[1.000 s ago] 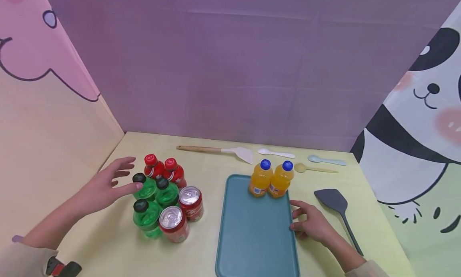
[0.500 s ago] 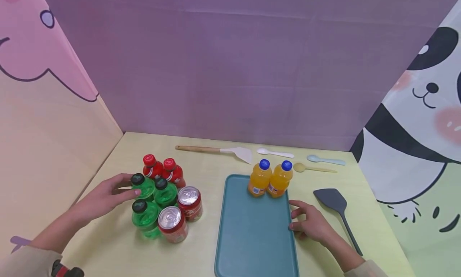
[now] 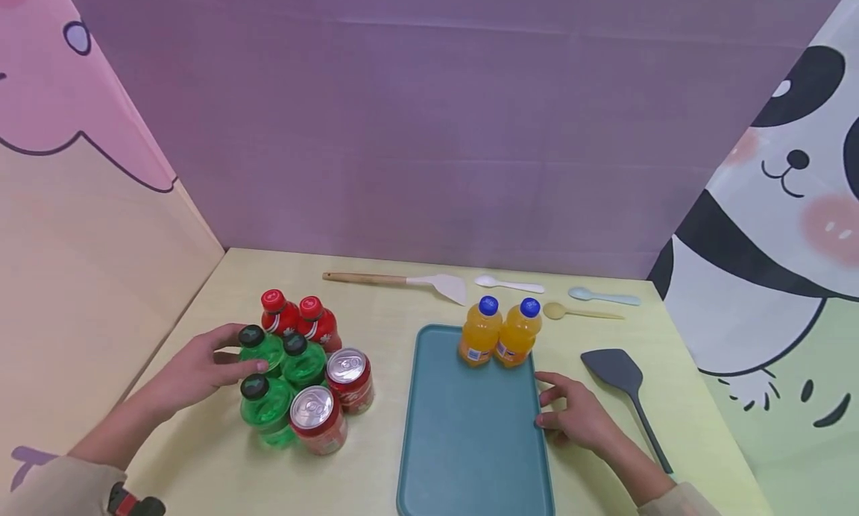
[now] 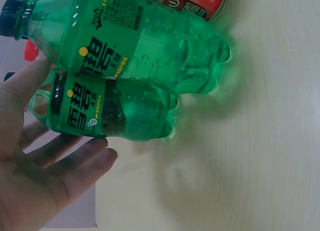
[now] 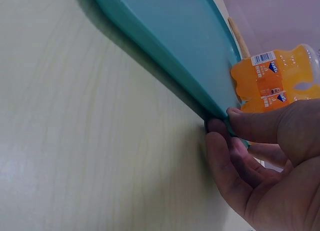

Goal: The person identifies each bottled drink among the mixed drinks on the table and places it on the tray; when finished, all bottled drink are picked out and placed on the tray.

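Note:
My left hand (image 3: 194, 374) is around the back-left green Sprite bottle (image 3: 270, 352), thumb in front and fingers behind it. In the left wrist view the thumb lies at that bottle's (image 4: 130, 113) neck, while the lower fingers spread below it. Two more green bottles (image 3: 268, 408) stand against it. With its thumb on the rim and fingers beneath, my right hand (image 3: 577, 415) pinches the right edge of the blue-green tray (image 3: 476, 441). Two orange Fanta bottles (image 3: 480, 335) stand upright at the tray's far end.
Two red-capped bottles (image 3: 280, 315) stand behind the green ones, and two red cans (image 3: 321, 423) to their right. A wooden-handled spatula (image 3: 376, 279), small spoons (image 3: 513, 285) and a dark turner (image 3: 619, 370) lie on the table. A purple wall (image 3: 429, 128) rises behind.
My left hand has lowered and moved in around the back-left green bottle, its thumb now farther across the front. My right hand has stayed at the tray's edge. The view has shifted slightly.

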The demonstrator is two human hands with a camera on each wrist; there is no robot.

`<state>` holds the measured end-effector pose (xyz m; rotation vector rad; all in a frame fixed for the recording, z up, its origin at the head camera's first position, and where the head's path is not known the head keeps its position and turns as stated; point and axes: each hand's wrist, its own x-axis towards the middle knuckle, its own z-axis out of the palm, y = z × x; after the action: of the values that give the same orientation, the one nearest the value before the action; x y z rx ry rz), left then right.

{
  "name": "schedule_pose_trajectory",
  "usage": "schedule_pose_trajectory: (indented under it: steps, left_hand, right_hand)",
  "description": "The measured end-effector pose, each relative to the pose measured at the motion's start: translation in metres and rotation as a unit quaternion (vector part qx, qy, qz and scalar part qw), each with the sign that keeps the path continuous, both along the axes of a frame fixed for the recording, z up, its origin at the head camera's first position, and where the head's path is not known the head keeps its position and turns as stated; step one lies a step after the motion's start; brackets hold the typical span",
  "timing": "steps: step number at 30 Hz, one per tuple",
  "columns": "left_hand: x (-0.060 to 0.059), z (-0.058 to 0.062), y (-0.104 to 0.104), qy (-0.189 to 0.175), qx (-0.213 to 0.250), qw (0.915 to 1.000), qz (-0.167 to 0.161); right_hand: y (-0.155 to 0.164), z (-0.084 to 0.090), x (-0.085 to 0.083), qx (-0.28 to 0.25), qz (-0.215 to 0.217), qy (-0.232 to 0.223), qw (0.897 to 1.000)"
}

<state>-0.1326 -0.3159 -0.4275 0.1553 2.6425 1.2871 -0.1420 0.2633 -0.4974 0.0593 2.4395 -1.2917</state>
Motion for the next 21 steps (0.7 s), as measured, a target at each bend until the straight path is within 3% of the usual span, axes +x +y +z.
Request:
schedule_pose_trajectory:
  steps: [10, 21]
  left_hand:
    - [0.003, -0.002, 0.003, 0.032, -0.024, 0.9985, 0.037]
    - [0.010, -0.005, 0.001, 0.045, -0.030, 0.9931, 0.104]
  right_hand:
    - [-0.001, 0.000, 0.000, -0.004, 0.001, 0.003, 1.000]
    - [0.001, -0.001, 0.000, -0.007, -0.004, 0.004, 1.000]
